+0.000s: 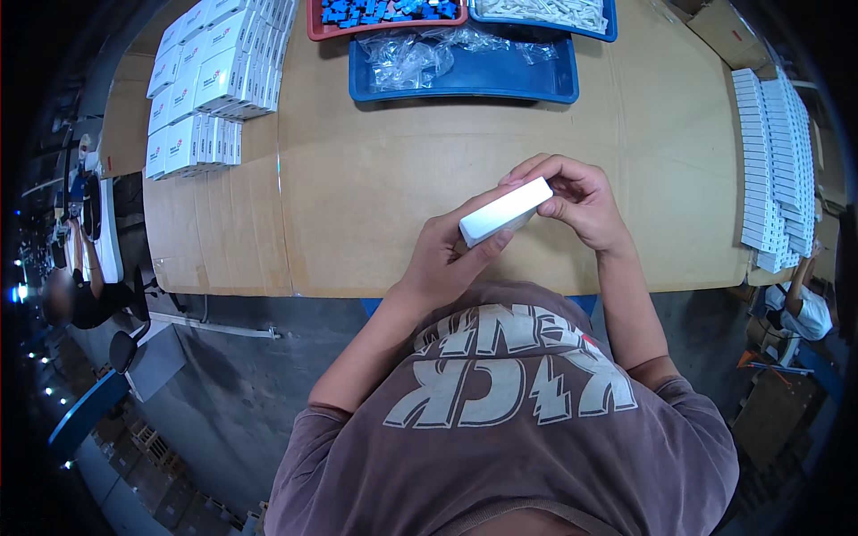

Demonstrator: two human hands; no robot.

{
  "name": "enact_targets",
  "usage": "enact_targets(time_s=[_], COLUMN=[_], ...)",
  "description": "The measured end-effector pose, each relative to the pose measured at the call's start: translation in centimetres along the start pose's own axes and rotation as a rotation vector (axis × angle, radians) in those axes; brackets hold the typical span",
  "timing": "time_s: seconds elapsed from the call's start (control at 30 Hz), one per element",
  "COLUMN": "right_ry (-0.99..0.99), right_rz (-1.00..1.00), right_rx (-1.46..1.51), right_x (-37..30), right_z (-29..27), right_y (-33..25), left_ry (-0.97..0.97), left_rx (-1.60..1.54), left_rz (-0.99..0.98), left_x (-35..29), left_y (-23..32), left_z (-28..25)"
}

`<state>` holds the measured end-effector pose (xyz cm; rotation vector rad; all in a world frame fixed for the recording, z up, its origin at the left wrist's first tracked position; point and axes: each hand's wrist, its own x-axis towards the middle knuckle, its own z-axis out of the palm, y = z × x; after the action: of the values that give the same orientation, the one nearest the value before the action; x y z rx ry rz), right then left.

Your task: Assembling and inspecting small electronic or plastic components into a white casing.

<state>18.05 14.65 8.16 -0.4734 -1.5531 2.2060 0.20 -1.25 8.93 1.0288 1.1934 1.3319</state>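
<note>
White box [506, 212]: held up over the near part of the surface [375, 196], between the person's shirt [509, 447] and the front blue tray [536, 82]; a slim, plain side faces upward, and the box slants, its right end farther from the body than its left.
Left hand [450, 247]: clamped on the white box toward its left end, thumb along the near side.
Right hand [585, 204]: curled about the box's right end, thumb close beside it, fingers bent over toward the far side; whether these fingertips press on the box, I cannot tell.
Tray beyond the hands: the front blue tray, with clear plastic bags [407, 61] bunched mostly at its left and middle.
Trays behind it: a red tray [393, 29] of small blue pieces [389, 11] on the left; a rear blue tray [611, 29] of slim white pieces [545, 11] on the right; both cut off by the view's upper edge.
Far left of the surface: a tiered stack of white boxes [206, 80].
Right end: long, tightly packed rows of white boxes [773, 170].
Covering: brown cardboard, a seam running front to back.
Around: co-workers at the far left [94, 290] and far right [804, 308], grey floor [268, 384] below.
</note>
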Motion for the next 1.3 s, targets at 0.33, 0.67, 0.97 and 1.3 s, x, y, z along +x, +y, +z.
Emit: enact_targets(time_s=[0.33,0.67,0.97,1.3], right_ry=[0.123,0.279,0.274,0.164], right_rz=[0.057,-0.054,-0.029,-0.306], right_rx=[0.100,-0.031,0.250,-0.318], right_x=[0.5,1.2,1.1,0.3], right_z=[2.0,1.7,2.7,3.5], right_y=[1.9,-0.5,0.7,-2.3], left_ry=[0.248,0.269,0.318,0.212], left_rx=[-0.191,-0.015,-0.217,-0.066], left_rz=[0.134,0.116,0.130,0.326], left_x=[1.4,1.9,1.5,1.4], left_y=[-0.8,-0.6,-0.1,1.4], left_z=[0.7,-1.4,-0.3,-1.1])
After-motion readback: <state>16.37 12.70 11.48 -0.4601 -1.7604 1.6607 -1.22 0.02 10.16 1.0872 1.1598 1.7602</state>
